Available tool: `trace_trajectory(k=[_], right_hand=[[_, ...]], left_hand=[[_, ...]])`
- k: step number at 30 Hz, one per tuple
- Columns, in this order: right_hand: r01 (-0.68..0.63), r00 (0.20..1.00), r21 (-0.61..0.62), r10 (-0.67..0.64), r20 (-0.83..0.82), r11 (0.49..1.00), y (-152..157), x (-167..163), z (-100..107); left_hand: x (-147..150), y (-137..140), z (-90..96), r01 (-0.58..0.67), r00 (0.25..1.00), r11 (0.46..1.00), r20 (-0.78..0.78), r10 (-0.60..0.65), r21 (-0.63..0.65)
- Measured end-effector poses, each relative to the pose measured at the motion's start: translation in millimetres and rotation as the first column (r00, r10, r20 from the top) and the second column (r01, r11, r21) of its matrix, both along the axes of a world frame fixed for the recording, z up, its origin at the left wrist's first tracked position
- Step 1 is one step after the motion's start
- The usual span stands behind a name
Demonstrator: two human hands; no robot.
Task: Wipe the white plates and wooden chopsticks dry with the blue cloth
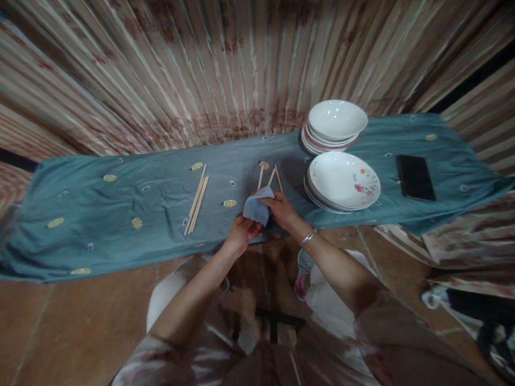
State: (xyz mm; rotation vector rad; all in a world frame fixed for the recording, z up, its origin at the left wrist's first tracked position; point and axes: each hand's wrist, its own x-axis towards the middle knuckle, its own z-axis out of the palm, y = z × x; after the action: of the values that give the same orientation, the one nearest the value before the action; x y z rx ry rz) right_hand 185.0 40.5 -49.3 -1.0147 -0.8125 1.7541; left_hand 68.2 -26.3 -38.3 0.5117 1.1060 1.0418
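Observation:
A small blue-grey cloth [257,208] is bunched between my two hands over the near edge of the table. My left hand [240,234] is closed at the cloth's lower side. From the right, my right hand [282,209] grips the cloth with fingers bent over it. One wooden chopstick [261,176] shows beyond the cloth's far edge; its lower part is hidden, so I cannot tell whether it is held. Just right of it, two more chopsticks [278,178] meet at their far tips, their near ends partly behind my right hand. Several chopsticks [197,205] lie side by side to the left.
A stack of floral plates [341,179] stands right of my hands, with a stack of white bowls [337,120] behind it. A black phone-like flat object [416,178] lies farther right. The narrow table wears a green pineapple-print cloth [100,214]; a pleated curtain [181,69] hangs behind.

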Motion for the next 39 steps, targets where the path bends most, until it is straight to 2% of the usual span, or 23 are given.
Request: trace_trajectory(k=[6, 11, 18, 23, 28, 39], right_hand=[[-0.01, 1.0, 0.004, 0.009, 0.023, 1.0, -0.2, 1.9, -2.6], [0.031, 0.998, 0.026, -0.032, 0.045, 0.999, 11.0, 14.4, 1.7], [0.162, 0.987, 0.032, -0.162, -0.004, 0.986, 28.0, 27.5, 7.7], [0.2, 0.979, 0.03, -0.199, -0.047, 0.979, 30.7, 29.1, 10.5], [0.233, 0.972, 0.02, -0.232, -0.038, 0.972, 32.8, 29.8, 10.0], [0.168, 0.986, 0.04, -0.168, -0.006, 0.985, 26.0, 25.9, 13.3]], left_hand=[[-1.9, -1.4, -1.2, 0.025, 1.0, 1.0, 0.004, -0.025, 0.012], [1.5, -6.1, 2.3, 0.11, 0.992, 0.992, 0.052, -0.113, 0.063], [5.2, -10.2, 0.0, 0.167, 0.982, 0.985, 0.083, -0.17, 0.045], [4.3, -10.6, -0.7, 0.138, 0.989, 0.99, 0.052, -0.138, 0.013], [4.4, -10.8, -1.9, 0.101, 0.995, 0.994, 0.003, -0.102, 0.038], [3.4, -7.9, -1.3, 0.089, 0.996, 0.996, -0.016, -0.088, 0.026]])
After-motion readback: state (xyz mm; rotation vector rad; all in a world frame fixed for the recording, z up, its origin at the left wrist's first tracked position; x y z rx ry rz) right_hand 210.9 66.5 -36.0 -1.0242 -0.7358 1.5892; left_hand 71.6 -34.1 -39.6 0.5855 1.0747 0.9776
